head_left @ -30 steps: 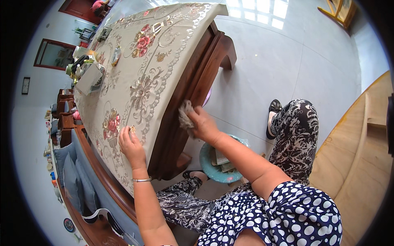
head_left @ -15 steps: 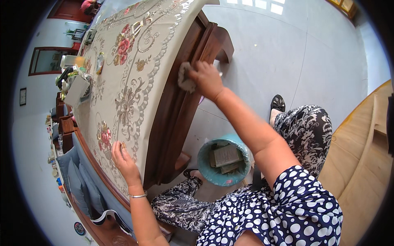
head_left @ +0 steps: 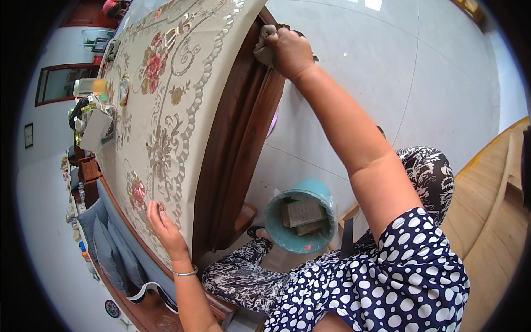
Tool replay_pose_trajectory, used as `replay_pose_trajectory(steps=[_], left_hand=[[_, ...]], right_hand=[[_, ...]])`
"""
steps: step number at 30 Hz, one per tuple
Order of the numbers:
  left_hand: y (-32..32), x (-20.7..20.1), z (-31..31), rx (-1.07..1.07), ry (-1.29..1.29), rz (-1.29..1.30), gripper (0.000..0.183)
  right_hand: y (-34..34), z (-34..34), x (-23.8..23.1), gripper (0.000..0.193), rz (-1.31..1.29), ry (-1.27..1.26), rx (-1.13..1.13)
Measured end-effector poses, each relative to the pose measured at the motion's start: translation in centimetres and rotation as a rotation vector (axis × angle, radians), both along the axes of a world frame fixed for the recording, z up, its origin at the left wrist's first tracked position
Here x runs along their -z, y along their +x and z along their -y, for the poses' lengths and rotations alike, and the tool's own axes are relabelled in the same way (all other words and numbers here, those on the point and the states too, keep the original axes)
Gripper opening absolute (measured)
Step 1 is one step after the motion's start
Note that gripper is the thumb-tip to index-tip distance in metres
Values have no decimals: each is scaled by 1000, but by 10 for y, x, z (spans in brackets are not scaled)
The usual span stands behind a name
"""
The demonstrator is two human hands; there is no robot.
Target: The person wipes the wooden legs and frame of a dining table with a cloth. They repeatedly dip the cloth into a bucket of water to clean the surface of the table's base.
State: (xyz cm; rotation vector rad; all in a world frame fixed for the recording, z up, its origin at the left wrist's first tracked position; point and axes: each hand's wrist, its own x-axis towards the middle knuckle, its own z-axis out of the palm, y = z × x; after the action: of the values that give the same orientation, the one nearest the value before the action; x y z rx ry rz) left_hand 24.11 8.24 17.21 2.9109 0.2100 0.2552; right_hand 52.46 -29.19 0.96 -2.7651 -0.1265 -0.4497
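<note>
My right hand (head_left: 293, 54) is closed round a crumpled greyish rag (head_left: 265, 46), which presses against the dark wooden side of the table (head_left: 232, 110) near its far corner. My right arm is stretched well out. On the table's near end, my left hand (head_left: 165, 228) lies with fingers extended on the cream flowered tablecloth (head_left: 124, 160), holding nothing that I can make out. A silver bracelet circles that wrist.
A teal lined bin (head_left: 312, 243) with flat packets inside stands on the grey floor by my legs. Bottles and a white box (head_left: 97, 128) stand along the table's left side. A sofa with blue-grey cushions (head_left: 108, 249) is at left, a curved wooden piece (head_left: 475, 205) at right.
My right hand has slid the rag farther along the table's side, toward the far corner. My left hand stays on the tablecloth, its fingers slightly shifted.
</note>
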Motion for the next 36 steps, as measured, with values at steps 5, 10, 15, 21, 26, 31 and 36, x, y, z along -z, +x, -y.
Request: replay_pose_trajectory(steps=[5, 10, 15, 21, 26, 31, 36], left_hand=[[1, -1, 3, 10, 52, 7, 33], [3, 3, 0, 15, 47, 37, 32], [2, 8, -1, 10, 63, 78, 33], [3, 18, -6, -23, 75, 103, 34], [3, 18, -1, -30, 114, 148, 30], [3, 16, 0, -78, 67, 109, 34], [11, 12, 7, -31, 90, 172, 31]], right_hand=[[-34, -19, -6, 17, 15, -2, -138], [-75, -44, -13, 21, -42, 20, -284], [-126, -75, -31, 21, -134, -7, -458], [-190, -127, -38, 21, -215, -72, -600], [-256, -180, -36, 20, -203, -82, -788], [-324, -234, -48, 22, -156, -35, -987], [-383, -312, -29, 25, -217, -24, -1059]])
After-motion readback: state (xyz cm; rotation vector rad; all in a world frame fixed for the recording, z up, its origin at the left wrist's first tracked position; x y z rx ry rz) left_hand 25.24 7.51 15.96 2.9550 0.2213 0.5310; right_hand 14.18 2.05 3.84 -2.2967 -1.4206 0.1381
